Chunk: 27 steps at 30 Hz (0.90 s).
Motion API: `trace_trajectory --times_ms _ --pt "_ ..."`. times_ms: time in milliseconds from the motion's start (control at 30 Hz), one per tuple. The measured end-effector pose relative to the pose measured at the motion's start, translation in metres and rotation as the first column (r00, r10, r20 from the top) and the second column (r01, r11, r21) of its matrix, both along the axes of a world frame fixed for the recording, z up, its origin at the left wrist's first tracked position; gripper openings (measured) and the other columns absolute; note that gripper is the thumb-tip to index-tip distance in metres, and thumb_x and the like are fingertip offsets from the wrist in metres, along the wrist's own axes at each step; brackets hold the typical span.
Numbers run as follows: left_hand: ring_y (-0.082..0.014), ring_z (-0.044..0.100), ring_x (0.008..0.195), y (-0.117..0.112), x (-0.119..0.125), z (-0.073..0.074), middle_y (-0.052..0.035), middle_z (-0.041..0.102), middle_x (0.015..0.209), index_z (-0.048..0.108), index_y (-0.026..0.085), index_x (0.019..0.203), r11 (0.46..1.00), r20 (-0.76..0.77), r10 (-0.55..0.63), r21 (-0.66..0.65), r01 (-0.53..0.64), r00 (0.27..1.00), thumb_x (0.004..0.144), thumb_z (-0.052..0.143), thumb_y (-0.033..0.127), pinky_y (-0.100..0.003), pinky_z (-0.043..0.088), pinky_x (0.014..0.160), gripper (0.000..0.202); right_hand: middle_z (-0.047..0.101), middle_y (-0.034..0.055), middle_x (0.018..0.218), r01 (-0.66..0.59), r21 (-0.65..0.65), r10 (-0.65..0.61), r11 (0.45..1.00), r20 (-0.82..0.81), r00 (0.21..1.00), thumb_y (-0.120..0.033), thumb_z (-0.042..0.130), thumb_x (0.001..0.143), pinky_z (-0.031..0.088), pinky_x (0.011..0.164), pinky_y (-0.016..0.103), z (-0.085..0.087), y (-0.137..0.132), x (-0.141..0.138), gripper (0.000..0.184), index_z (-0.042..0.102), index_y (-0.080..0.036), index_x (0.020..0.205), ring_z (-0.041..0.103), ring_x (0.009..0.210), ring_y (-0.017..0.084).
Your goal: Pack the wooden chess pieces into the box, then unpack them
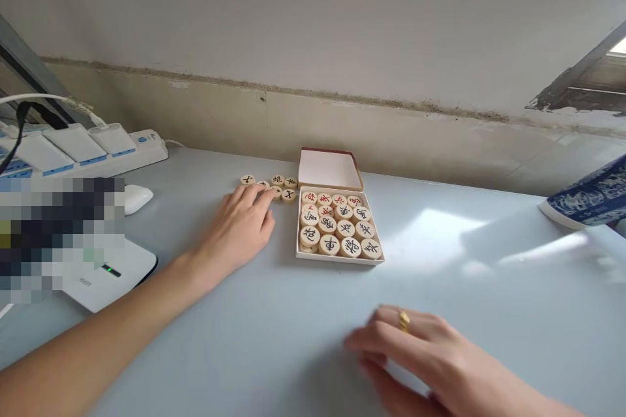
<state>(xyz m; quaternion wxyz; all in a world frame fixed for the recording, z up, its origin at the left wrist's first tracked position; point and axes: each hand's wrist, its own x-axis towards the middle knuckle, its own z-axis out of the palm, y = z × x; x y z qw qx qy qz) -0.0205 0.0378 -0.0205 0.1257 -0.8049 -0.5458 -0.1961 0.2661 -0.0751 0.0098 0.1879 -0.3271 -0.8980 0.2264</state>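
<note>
My left hand (239, 225) lies over a small group of round wooden Chinese chess pieces (278, 180) with black characters. Its fingers are stretched out, and the fingertips touch or cover some of the pieces; the thumb stands apart. Right of it is an open box (340, 262) filled with rows of the same discs, red-marked ones (324, 199) at the back and black-marked ones (351, 247) in front. Some discs there are stacked on others. Nearer to me, my right hand (430, 352) hovers above or rests on the table, slightly blurred, fingers loosely bent with nothing visible in them. It wears a gold ring.
Behind the box its lid (328, 169) lies inside-up, close to the wall. At the left are a power strip (151, 146) with white plugs, a white mouse-like object (137, 198) and a white flat device (115, 273). A blue patterned item (589, 199) sits at the right edge.
</note>
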Motion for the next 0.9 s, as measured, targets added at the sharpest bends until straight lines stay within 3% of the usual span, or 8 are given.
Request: trace_trajectory --times_ms 100,267,433,567,633,733,800,900 --pt "-0.0345 0.065 0.106 -0.003 0.0 0.006 -0.0167 0.069 0.116 0.068 0.011 0.123 1.0 -0.025 0.0 -0.009 -0.001 1.0 0.093 0.048 0.021 -0.051 0.055 0.095 0.037 0.06 0.0021 0.077 -0.123 0.045 0.124 0.991 -0.025 0.992 -0.009 0.044 0.102 0.044 0.058 0.028 -0.003 0.023 -0.025 0.024 0.067 -0.015 0.102 0.055 0.065 0.015" --pt "-0.0312 0.067 0.104 -0.003 -0.003 0.009 -0.0142 0.069 0.114 0.066 0.011 0.123 0.999 -0.011 -0.028 -0.029 0.028 1.0 0.093 0.048 0.02 -0.042 0.055 0.093 0.035 0.059 0.0031 0.076 -0.096 0.208 0.122 0.973 -0.114 0.986 -0.008 0.047 0.1 0.042 0.059 0.03 -0.018 0.033 -0.023 0.022 0.068 -0.009 0.104 0.049 0.065 0.016" --pt "-0.0198 0.069 0.077 -0.001 -0.007 0.018 -0.0037 0.071 0.098 0.067 0.018 0.106 0.999 0.051 -0.042 -0.029 0.043 0.998 0.093 0.052 0.015 -0.029 0.053 0.07 0.02 0.058 0.0032 0.076 -0.003 0.143 0.024 0.99 -0.145 0.989 -0.009 0.048 0.101 0.045 0.063 0.028 -0.019 0.036 -0.012 0.021 0.069 -0.011 0.099 0.052 0.069 0.015" --pt "-0.0144 0.068 0.085 -0.018 0.0 0.039 0.0005 0.07 0.094 0.065 0.018 0.113 0.991 0.121 -0.091 0.104 0.079 0.988 0.097 0.058 0.018 -0.024 0.051 0.082 0.018 0.058 0.0006 0.074 0.019 0.029 -0.013 0.999 -0.196 0.981 -0.012 0.051 0.1 0.043 0.061 0.024 -0.014 0.039 -0.013 0.016 0.067 -0.012 0.097 0.052 0.065 0.012" --pt "-0.0125 0.067 0.087 -0.035 0.008 0.046 0.0012 0.07 0.093 0.065 0.018 0.114 0.947 0.164 -0.259 0.237 0.217 0.952 0.096 0.064 0.021 -0.022 0.049 0.087 0.018 0.06 -0.0016 0.072 0.036 -0.076 -0.054 0.996 -0.26 0.964 -0.015 0.055 0.1 0.042 0.059 0.021 -0.011 0.04 -0.013 0.011 0.066 -0.012 0.098 0.052 0.061 0.009" --pt "-0.0128 0.066 0.101 -0.058 0.019 0.041 -0.001 0.07 0.102 0.064 0.019 0.111 0.817 0.164 -0.577 0.099 0.568 0.8 0.1 0.061 0.02 -0.021 0.049 0.096 0.012 0.067 -0.0024 0.074 -0.012 -0.251 -0.077 0.968 -0.344 0.936 -0.025 0.062 0.101 0.042 0.057 0.018 -0.006 0.041 -0.013 0.014 0.065 -0.012 0.105 0.055 0.061 0.007" --pt "-0.0145 0.062 0.111 -0.068 0.024 0.031 -0.0036 0.067 0.112 0.062 0.019 0.118 0.747 0.146 -0.663 0.054 0.663 0.735 0.1 0.06 0.018 -0.022 0.049 0.098 0.018 0.068 -0.0017 0.075 -0.072 -0.328 -0.062 0.942 -0.382 0.922 -0.031 0.063 0.101 0.043 0.057 0.018 -0.004 0.041 -0.014 0.019 0.067 -0.012 0.102 0.056 0.063 0.008" --pt "-0.0157 0.062 0.109 -0.072 0.03 0.021 -0.0044 0.065 0.109 0.06 0.019 0.119 0.72 0.142 -0.69 0.033 0.694 0.709 0.1 0.06 0.016 -0.024 0.05 0.096 0.019 0.065 -0.0025 0.072 -0.073 -0.386 -0.084 0.92 -0.375 0.923 -0.032 0.059 0.102 0.042 0.056 0.018 -0.005 0.04 -0.015 0.022 0.067 -0.013 0.092 0.055 0.06 0.007"
